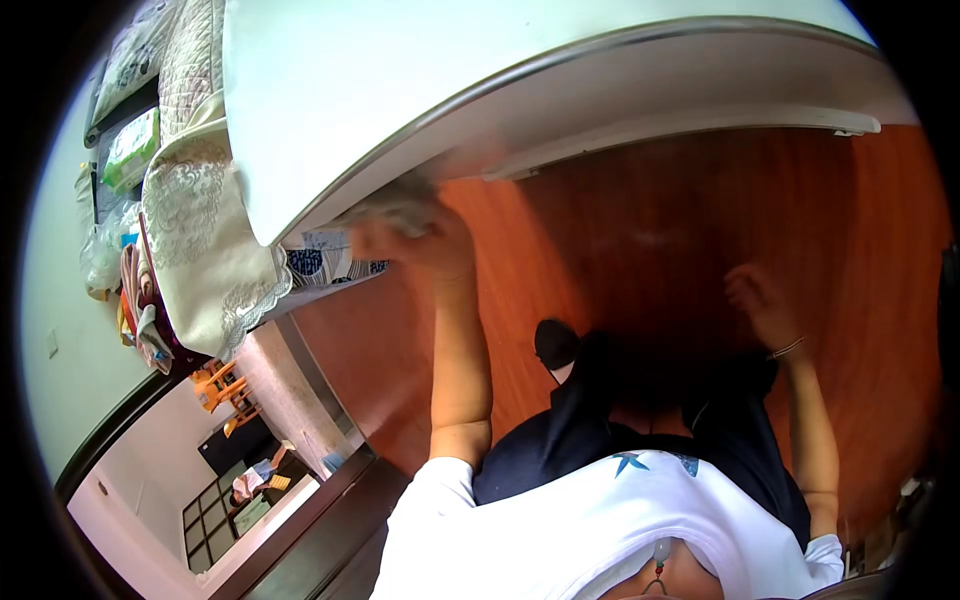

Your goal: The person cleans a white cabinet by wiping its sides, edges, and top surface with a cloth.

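Observation:
My left hand (430, 240) is raised against the side panel of a large white piece of furniture (400, 60), near its left corner. It is closed round a crumpled greyish cloth (400, 208), blurred by motion. Low over the reddish wooden floor, my right hand (758, 300) hangs with its fingers apart and nothing in it, a bracelet on its wrist.
Left of the furniture stands a surface draped with a lace-edged cloth (200, 230), with a green package (132, 150) and folded textiles behind. A doorway at the lower left shows another room with an orange chair (215, 385). Wooden floor (640, 220) lies below.

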Demonstrator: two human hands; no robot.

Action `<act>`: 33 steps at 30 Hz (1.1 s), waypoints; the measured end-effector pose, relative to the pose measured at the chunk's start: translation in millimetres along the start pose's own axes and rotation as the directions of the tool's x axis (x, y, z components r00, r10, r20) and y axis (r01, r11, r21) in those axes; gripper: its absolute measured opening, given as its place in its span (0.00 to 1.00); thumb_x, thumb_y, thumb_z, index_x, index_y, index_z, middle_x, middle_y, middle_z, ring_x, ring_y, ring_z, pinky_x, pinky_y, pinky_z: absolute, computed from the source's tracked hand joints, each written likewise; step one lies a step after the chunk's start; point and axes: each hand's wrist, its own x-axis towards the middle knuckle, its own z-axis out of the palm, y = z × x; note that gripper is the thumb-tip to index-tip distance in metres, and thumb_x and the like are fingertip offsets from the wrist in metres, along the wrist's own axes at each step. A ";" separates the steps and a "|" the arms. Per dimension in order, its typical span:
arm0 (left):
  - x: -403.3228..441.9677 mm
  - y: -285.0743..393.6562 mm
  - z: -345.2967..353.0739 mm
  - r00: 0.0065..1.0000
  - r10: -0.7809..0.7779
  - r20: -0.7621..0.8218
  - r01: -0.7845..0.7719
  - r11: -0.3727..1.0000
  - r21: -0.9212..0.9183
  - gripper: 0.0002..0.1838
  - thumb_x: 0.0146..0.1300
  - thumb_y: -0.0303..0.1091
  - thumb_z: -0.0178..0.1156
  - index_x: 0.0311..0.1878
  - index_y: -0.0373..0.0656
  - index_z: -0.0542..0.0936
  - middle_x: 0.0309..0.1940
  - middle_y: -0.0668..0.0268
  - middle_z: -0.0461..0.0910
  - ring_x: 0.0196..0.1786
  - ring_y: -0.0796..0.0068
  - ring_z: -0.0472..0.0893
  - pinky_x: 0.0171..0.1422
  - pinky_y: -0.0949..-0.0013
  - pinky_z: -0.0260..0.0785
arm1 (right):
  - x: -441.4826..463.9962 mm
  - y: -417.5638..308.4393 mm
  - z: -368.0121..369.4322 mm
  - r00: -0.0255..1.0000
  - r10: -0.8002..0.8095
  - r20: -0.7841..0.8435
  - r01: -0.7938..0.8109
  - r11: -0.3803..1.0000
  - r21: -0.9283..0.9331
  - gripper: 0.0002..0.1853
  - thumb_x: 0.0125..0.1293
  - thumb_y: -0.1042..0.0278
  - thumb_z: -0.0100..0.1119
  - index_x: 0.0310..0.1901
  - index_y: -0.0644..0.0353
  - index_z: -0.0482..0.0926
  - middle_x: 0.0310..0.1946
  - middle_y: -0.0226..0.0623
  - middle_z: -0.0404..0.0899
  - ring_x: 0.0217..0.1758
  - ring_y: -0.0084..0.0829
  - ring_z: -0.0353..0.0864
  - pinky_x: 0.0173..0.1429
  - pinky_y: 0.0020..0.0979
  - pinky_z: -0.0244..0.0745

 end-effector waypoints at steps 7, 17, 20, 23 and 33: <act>-113.6 32.1 -0.3 0.432 -0.363 0.826 0.718 0.692 -0.071 0.16 0.60 0.33 0.59 0.51 0.44 0.75 0.50 0.47 0.73 0.54 0.45 0.73 0.52 0.55 0.68 | 3.7 -3.0 11.6 0.999 -0.015 0.052 0.014 1.000 0.015 0.10 0.72 0.66 0.49 0.47 0.60 0.76 0.34 0.30 0.76 0.37 0.21 0.75 0.44 0.23 0.72; -0.3 45.7 -56.2 0.571 -0.676 0.466 0.795 0.313 -0.519 0.19 0.70 0.36 0.51 0.59 0.36 0.66 0.58 0.54 0.65 0.59 0.63 0.69 0.63 0.59 0.62 | 0.5 10.7 -0.4 0.998 -0.011 -0.070 0.017 0.996 0.083 0.10 0.72 0.66 0.50 0.47 0.60 0.76 0.35 0.31 0.78 0.39 0.22 0.77 0.45 0.24 0.73; 27.7 53.3 -36.4 0.894 0.016 0.448 0.027 0.996 -0.091 0.31 0.67 0.38 0.56 0.67 0.30 0.59 0.66 0.41 0.46 0.69 0.39 0.50 0.63 0.47 0.62 | 1.4 1.1 0.2 0.998 -0.054 -0.045 0.053 0.998 -0.031 0.09 0.72 0.66 0.50 0.47 0.59 0.76 0.36 0.31 0.78 0.40 0.23 0.78 0.46 0.25 0.73; 37.3 80.9 -15.6 0.922 0.007 0.386 0.003 1.000 -0.026 0.30 0.66 0.37 0.57 0.65 0.29 0.60 0.63 0.42 0.48 0.68 0.35 0.50 0.67 0.44 0.55 | 0.1 -11.9 -0.9 0.997 -0.071 -0.016 0.069 0.991 -0.114 0.09 0.72 0.66 0.50 0.47 0.58 0.76 0.37 0.31 0.78 0.41 0.23 0.77 0.47 0.26 0.73; 43.6 117.3 -9.5 0.834 0.449 0.320 -0.207 0.793 -0.573 0.13 0.48 0.37 0.71 0.39 0.58 0.85 0.46 0.76 0.67 0.45 0.70 0.66 0.47 0.62 0.65 | -4.0 -5.3 -2.9 0.994 -0.101 -0.034 0.095 0.984 -0.154 0.09 0.71 0.67 0.51 0.47 0.60 0.75 0.36 0.31 0.77 0.40 0.21 0.76 0.46 0.25 0.73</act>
